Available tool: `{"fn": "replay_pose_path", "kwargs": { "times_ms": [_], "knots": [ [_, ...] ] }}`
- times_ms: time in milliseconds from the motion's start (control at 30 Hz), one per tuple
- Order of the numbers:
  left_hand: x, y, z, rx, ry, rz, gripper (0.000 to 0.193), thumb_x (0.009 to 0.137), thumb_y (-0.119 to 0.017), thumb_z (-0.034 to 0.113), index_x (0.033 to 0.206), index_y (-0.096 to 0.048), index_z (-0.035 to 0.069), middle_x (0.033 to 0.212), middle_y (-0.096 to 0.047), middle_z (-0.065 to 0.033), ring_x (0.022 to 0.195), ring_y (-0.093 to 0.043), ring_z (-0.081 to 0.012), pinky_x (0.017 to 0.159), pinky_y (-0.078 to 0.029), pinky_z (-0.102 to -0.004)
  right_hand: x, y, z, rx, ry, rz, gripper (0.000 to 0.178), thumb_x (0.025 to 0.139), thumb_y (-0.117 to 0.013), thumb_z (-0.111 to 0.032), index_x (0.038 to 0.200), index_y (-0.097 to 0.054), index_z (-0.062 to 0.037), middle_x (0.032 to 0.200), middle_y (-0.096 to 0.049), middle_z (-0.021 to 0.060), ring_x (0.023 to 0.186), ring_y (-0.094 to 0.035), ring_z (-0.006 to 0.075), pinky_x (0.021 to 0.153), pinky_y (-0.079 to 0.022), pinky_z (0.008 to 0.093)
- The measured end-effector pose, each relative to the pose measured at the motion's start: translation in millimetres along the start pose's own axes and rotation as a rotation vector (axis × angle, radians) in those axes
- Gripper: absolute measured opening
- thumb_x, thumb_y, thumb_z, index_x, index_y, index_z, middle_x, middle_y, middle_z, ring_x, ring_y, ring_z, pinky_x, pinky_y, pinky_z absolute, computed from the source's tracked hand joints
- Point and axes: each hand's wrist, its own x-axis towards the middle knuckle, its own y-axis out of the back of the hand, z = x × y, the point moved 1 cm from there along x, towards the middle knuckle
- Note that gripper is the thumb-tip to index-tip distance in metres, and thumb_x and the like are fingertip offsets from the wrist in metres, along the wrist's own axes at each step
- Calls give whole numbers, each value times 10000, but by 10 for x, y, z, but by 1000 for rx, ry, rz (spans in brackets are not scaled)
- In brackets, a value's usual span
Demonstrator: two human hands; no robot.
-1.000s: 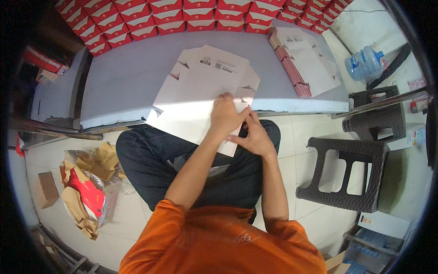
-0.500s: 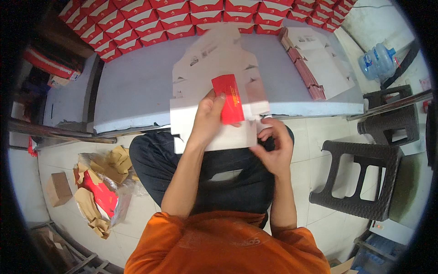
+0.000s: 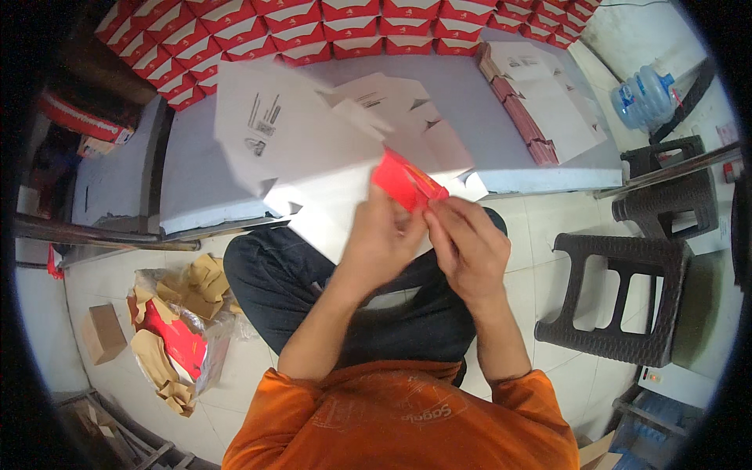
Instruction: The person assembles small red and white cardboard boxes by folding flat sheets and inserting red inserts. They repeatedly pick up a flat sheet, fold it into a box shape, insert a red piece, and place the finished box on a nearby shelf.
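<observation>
I hold a flat white cardboard box blank (image 3: 305, 149) raised above my lap, its printed white side toward me and a red flap (image 3: 407, 182) folded over at its right edge. My left hand (image 3: 381, 239) grips the blank's lower right part just below the red flap. My right hand (image 3: 466, 243) pinches the same red flap from the right. More flat white blanks (image 3: 407, 110) lie on the grey table (image 3: 196, 196) behind it.
Rows of finished red-and-white boxes (image 3: 352, 31) line the table's far edge. A stack of flat blanks (image 3: 540, 94) lies at the right. Dark plastic stools (image 3: 619, 298) stand right of me, a water bottle (image 3: 646, 90) beyond. Brown paper scraps (image 3: 172, 329) lie on the floor at left.
The blank has been lifted off the table and turned, its large white panel swinging up to the left. The red flap came into sight and both hands have closed on it.
</observation>
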Motion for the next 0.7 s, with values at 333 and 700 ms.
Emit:
{"fn": "replay_pose_path", "kwargs": {
  "times_ms": [333, 700],
  "knots": [
    [-256, 391, 416, 284, -237, -326, 331, 817, -703, 152, 1074, -584, -19, 889, -589, -178, 759, -616, -295, 689, -493, -348, -176, -248, -192, 589, -735, 254, 359, 861, -721, -241, 1031, -536, 15, 971, -604, 66, 917, -594, 170, 836, -477, 299],
    [-173, 776, 178, 184, 30, -128, 208, 759, -596, 43, 593, -515, -53, 463, -365, -57, 484, -333, -73, 450, -319, -279, 318, 193, -105, 551, -357, -487, 401, 780, -774, -61, 1148, -621, -15, 651, -555, -21, 551, -506, 32, 524, -400, 176]
  ]
}}
